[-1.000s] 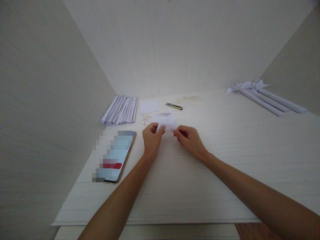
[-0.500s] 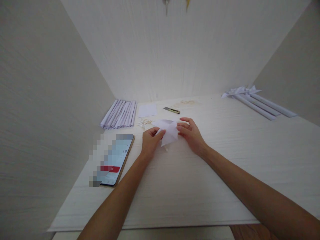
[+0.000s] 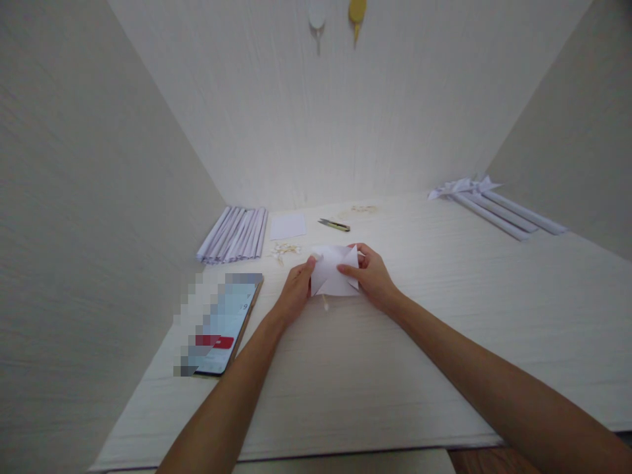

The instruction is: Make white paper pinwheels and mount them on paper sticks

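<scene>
A folded white paper piece (image 3: 334, 270) with pointed flaps is held above the white desk (image 3: 375, 355) between both hands. My left hand (image 3: 295, 291) pinches its left edge. On the other side, my right hand (image 3: 374, 277) grips the right edge, fingers curled behind a flap. A small wooden stick (image 3: 325, 303) pokes out below the paper.
A phone (image 3: 223, 324) with a lit screen lies at the left. Behind it sits a row of rolled paper tubes (image 3: 235, 234), a white paper square (image 3: 288, 226), small wooden bits (image 3: 285, 249) and a small cutter (image 3: 334, 225). Finished paper pieces on tubes (image 3: 494, 206) lie at the far right.
The paper has been turned and brought down flatter toward me, with both hands shifting their hold. The view has tilted upward, so two hanging things show on the back wall.
</scene>
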Available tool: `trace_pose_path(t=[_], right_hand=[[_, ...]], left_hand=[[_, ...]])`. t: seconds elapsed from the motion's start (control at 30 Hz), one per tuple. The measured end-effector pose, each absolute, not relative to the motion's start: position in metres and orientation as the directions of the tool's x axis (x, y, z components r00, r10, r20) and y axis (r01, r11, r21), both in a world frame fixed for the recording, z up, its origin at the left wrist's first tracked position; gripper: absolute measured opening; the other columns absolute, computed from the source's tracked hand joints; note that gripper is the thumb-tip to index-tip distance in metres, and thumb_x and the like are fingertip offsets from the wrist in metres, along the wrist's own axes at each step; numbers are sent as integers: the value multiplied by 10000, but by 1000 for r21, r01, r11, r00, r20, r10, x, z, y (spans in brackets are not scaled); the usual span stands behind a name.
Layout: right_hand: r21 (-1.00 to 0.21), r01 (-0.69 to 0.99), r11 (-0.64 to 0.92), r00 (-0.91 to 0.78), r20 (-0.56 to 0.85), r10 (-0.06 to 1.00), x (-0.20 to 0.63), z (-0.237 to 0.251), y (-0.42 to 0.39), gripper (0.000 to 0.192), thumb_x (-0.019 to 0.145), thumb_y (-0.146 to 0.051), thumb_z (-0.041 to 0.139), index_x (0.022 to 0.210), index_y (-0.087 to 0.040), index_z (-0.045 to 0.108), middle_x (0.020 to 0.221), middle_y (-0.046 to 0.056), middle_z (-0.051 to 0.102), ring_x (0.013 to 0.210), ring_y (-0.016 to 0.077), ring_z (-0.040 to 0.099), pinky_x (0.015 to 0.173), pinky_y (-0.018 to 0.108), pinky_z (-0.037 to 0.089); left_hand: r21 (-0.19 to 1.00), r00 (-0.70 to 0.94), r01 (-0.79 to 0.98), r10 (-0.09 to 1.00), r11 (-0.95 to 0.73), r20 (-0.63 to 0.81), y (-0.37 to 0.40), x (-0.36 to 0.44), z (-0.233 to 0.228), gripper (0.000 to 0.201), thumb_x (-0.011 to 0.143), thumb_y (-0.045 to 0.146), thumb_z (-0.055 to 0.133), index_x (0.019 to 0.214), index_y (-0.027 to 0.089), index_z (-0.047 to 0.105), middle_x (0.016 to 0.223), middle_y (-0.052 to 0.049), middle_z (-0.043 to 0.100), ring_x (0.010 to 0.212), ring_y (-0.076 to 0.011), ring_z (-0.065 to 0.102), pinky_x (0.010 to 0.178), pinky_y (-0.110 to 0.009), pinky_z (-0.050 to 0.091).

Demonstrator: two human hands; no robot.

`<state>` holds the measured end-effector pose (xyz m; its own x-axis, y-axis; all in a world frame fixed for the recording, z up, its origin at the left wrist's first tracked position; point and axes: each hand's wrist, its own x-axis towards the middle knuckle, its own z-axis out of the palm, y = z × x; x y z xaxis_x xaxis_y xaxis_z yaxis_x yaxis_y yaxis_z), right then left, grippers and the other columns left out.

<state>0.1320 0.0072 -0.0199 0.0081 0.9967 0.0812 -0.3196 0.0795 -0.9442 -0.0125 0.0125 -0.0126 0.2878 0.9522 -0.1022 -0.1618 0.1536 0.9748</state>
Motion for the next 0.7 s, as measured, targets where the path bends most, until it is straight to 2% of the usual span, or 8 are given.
trace_pose_path(t=[0.2, 0.4, 0.7], right_hand=[[-937, -337, 95, 16, 95, 995, 131, -20, 7, 359, 508, -164, 681, 777, -191, 445, 613, -50, 586, 529, 108, 531, 508, 248, 417], [-941, -325, 95, 10, 97, 995, 131, -19, 6, 358, 510, -163, 677, 778, -190, 441, 592, -59, 577, 504, 101, 521, 492, 242, 410], [-947, -305, 97, 12, 98, 995, 132, -19, 6, 353, 515, -182, 682, 760, -192, 428, 570, -66, 574, 468, 90, 505, 456, 222, 394]], left_hand=[[982, 250, -134, 964, 132, -95, 12, -15, -11, 439, 654, 538, 521, 634, 104, 586, 460, -4, 511, 493, -114, 499, 438, -206, 350], [984, 335, -112, 938, 139, -94, 13, -14, -11, 435, 653, 512, 539, 728, 90, 609, 529, -18, 558, 524, -121, 507, 489, -227, 391], [988, 297, 151, 955, -40, -7, 12, -15, -8, 287, 685, 382, 520, 723, 118, 627, 601, 11, 568, 529, -84, 464, 473, -186, 344]])
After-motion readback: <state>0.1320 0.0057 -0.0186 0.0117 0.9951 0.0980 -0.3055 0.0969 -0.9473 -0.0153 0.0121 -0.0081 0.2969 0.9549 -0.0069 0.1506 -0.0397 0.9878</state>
